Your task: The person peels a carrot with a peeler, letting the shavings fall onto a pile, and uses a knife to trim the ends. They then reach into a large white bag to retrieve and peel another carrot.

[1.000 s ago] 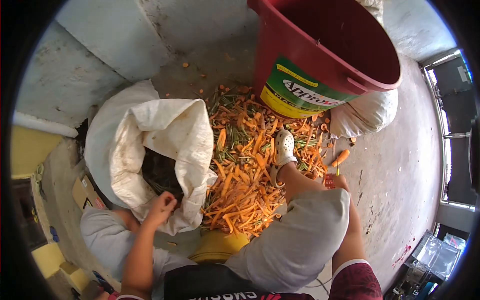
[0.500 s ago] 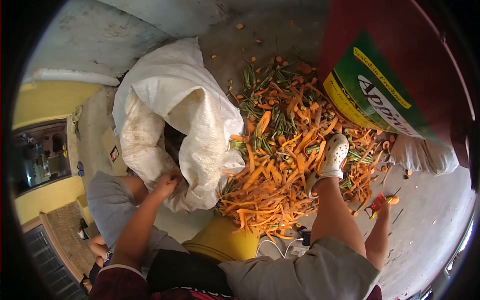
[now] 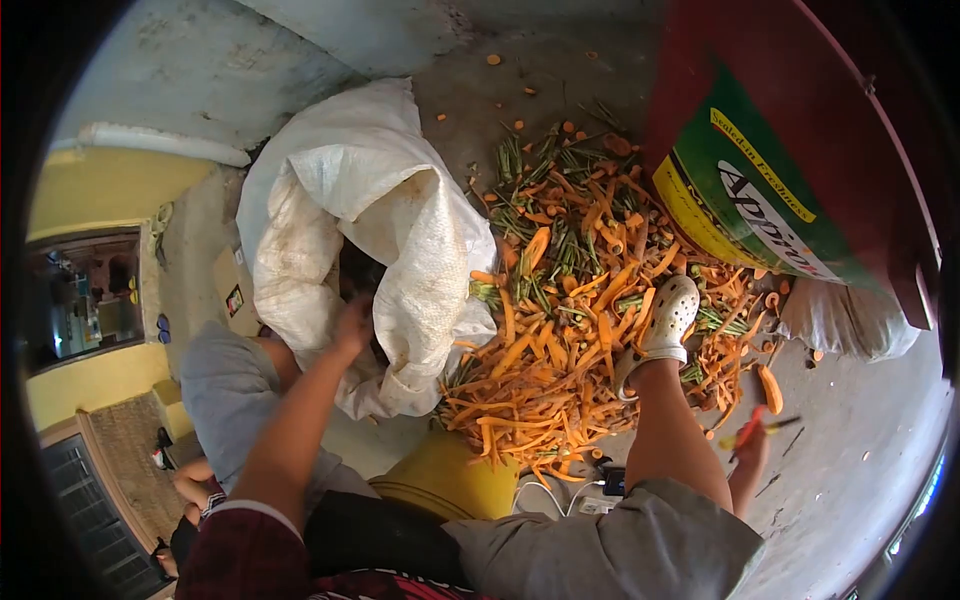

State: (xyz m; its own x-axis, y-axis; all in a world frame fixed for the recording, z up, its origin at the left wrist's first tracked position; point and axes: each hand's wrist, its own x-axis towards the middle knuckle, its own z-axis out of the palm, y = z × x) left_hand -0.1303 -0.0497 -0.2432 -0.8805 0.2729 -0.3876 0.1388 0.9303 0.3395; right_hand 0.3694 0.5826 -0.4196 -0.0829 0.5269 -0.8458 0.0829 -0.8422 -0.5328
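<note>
My left hand (image 3: 352,322) reaches into the mouth of a white woven sack (image 3: 410,240), its fingers blurred and partly lost in the dark opening. At the far right, my right hand (image 3: 751,452) grips a red-and-yellow peeler (image 3: 745,432) with a thin dark blade, smeared by motion. A peeled orange carrot (image 3: 769,389) is just beyond that hand, apart from the fingers. Between the hands spreads a big heap of carrot peels (image 3: 540,370), mixed with green stem ends and cut carrot tops. The sack's contents are hidden in shadow.
My foot in a white clog (image 3: 668,325) rests in the peels. A large dark red container (image 3: 800,80) with a green label stands at upper right, beside a whitish plastic bag (image 3: 850,320). Below me are a yellow bucket (image 3: 440,475) and a cable with a plug (image 3: 612,482).
My left hand has moved up and farther into the sack opening. My right hand has dropped lower and left, keeping the peeler; the carrot it held is now away from it.
</note>
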